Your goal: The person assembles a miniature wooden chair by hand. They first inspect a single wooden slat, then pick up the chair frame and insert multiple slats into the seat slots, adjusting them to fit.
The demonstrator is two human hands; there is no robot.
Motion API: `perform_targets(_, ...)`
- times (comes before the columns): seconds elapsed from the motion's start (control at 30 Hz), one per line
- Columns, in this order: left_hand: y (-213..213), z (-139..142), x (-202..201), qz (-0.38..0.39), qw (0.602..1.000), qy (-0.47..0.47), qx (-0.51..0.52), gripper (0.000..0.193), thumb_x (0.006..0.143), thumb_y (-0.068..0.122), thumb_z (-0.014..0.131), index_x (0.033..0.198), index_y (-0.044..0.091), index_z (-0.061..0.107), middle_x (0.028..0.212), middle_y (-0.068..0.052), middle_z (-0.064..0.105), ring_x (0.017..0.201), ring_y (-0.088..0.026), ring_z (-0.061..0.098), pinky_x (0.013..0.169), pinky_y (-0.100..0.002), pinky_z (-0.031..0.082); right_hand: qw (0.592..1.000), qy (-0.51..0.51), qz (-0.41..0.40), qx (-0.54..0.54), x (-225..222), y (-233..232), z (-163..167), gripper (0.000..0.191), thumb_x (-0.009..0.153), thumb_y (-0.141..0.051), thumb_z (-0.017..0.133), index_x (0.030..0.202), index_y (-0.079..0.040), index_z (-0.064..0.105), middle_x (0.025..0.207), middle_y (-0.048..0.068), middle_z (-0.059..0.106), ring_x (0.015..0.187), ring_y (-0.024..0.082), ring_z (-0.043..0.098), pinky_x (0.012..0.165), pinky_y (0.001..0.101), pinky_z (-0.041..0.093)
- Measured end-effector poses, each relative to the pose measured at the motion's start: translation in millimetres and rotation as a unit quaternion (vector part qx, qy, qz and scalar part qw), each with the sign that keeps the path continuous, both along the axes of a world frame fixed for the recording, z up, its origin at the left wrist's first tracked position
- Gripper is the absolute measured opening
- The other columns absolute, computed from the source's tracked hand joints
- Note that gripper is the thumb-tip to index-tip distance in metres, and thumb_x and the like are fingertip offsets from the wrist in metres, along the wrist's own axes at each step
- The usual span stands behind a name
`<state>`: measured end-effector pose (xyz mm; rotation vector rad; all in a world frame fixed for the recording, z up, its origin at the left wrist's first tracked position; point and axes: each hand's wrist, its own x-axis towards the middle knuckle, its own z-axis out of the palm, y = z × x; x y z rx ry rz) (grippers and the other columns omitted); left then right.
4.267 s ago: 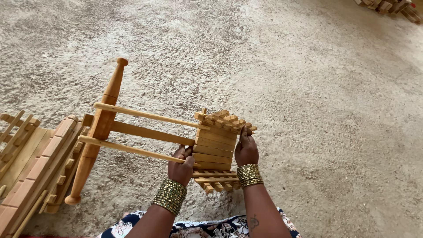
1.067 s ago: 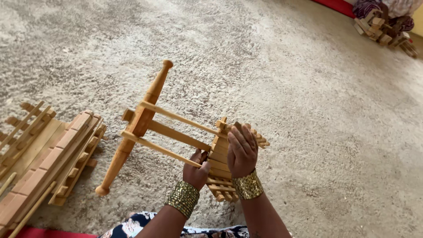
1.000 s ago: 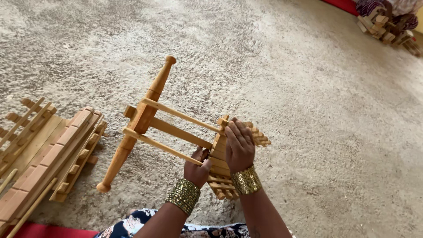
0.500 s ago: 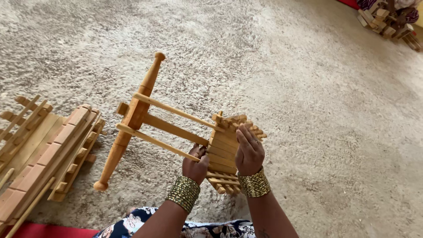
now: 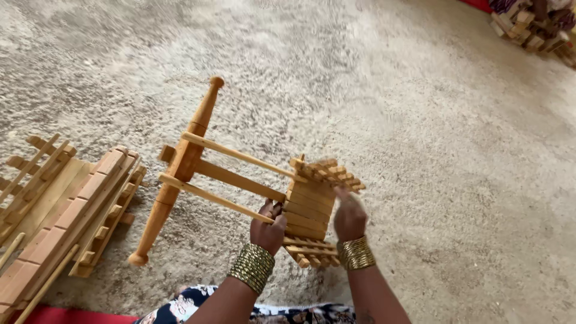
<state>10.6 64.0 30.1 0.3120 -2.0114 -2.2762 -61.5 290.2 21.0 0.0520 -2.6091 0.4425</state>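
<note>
"What lies on the floor?"

"A pale gritty floor [image 5: 420,150] carries everything. Near its left edge sits a stack of slatted wooden panels [image 5: 60,204]. At the middle near edge, a wooden frame [image 5: 240,180]: a turned post with rods running right to a slatted block [image 5: 309,210]."

"And the hands?"

"The left hand [image 5: 268,227] curls its fingers around the lower rod beside the block. The right hand [image 5: 349,217], blurred, rests on the block's right side; whether its fingers are spread, I cannot tell. The frame's long axis runs away leftward."

I sit on a rough sandy workshop floor [image 5: 420,150], stacked slatted wooden frames [image 5: 60,198] at my nine o'clock and more woodwork [image 5: 531,30] at two o'clock.
</note>
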Motion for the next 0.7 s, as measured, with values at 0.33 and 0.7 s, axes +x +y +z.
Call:
perform_targets(0.33,-2,-2,3,-0.004,1.000,0.031,-0.002,0.044,0.086,0.009,0.058,0.128,-0.005,0.059,0.104,-0.014,0.071,0.092,-0.017,0.067,0.078,-0.032,0.054,0.979,0.179,0.091,0.042,-1,-17,15,0.025,0.097,-0.001,0.049,0.113,-0.001,0.067,0.128,0.020,0.070,0.102,0.028,0.074,0.071,0.0324,0.064)
perform_targets(0.7,-4,-24,-1,0.003,0.996,0.008,0.086,0.057,0.085,0.004,0.054,0.141,-0.004,0.049,0.121,-0.011,0.069,0.109,-0.015,0.066,0.090,-0.025,0.052,0.978,0.203,0.023,-0.049,-3,31,-1,0.039,0.092,0.002,0.065,0.130,-0.009,0.067,0.106,0.013,0.075,0.092,0.021,0.075,0.077,0.0355,0.064)
